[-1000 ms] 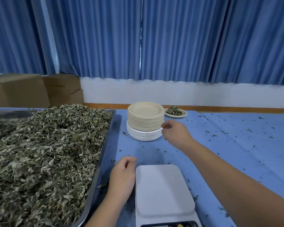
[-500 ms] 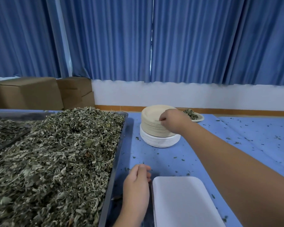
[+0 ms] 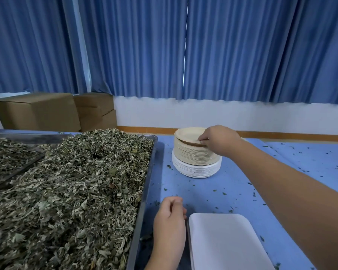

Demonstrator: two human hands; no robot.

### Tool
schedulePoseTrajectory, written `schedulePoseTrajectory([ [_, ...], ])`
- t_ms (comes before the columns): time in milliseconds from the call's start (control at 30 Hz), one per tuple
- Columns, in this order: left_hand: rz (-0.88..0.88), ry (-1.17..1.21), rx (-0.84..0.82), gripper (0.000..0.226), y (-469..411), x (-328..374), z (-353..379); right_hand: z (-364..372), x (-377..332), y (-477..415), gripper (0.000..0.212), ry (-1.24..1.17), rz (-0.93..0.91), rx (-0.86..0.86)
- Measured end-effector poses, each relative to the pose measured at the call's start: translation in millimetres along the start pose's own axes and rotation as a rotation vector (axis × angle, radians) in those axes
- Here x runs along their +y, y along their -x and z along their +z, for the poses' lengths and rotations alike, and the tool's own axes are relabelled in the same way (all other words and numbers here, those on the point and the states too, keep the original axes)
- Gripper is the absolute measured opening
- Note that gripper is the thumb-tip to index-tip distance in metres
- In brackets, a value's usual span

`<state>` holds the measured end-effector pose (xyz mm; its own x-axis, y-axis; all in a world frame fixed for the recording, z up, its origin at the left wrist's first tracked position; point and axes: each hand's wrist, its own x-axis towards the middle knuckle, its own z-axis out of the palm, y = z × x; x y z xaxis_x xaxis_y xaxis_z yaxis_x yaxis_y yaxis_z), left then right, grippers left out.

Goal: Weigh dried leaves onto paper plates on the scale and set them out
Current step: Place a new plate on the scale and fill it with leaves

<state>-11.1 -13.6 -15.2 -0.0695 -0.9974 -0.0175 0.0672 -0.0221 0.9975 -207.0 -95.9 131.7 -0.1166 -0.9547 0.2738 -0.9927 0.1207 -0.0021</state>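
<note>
The right hand point(image 3: 220, 140) reaches forward over the bench point(image 3: 242, 184) and pinches the rim of the top plate point(image 3: 188, 135) between thumb and fingertips. This plate sits slightly askew, a dark gap showing beneath its near edge. Under that hand stands the stack of paper plates point(image 3: 193, 155), tan ones resting on a wider pile of white plates point(image 3: 197, 170).

The left hand point(image 3: 170, 221) lies low and near the person, its fingers loosely curled and holding nothing. Just to its right is the scale point(image 3: 224, 242), whose white platform is bare. Just to its left runs the rim of a metal tray point(image 3: 144, 193), heaped with dried leaves point(image 3: 70, 188).

Leaf crumbs point(image 3: 224, 193) dot the blue bench between the two hands and off beyond the right forearm. Far past the left hand, behind the tray, stand cardboard boxes point(image 3: 37, 112); blue curtains point(image 3: 232, 47) hang across the back wall.
</note>
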Motion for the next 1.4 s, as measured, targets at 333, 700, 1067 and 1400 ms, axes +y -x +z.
schedulePoseTrajectory([
  [333, -0.006, -0.043, -0.024, 0.025, 2.8, 3.6, -0.9, 1.8, -2.5, 1.9, 0.023, 0.169, -0.067, -0.007],
  [700, 0.000, -0.056, -0.046, 0.025, 3.8, 5.3, -2.0, -6.7, -5.1, 6.1, 0.026, 0.273, -0.126, -0.135],
  [1067, 0.012, -0.075, -0.047, 0.026, 2.7, 4.1, -1.3, -15.5, -15.8, 2.2, 0.023, 0.362, -0.162, -0.127],
  [1400, 0.009, -0.080, -0.044, 0.022, 2.6, 5.2, -1.8, -18.2, -22.9, -1.2, 0.020, 0.423, -0.127, -0.119],
])
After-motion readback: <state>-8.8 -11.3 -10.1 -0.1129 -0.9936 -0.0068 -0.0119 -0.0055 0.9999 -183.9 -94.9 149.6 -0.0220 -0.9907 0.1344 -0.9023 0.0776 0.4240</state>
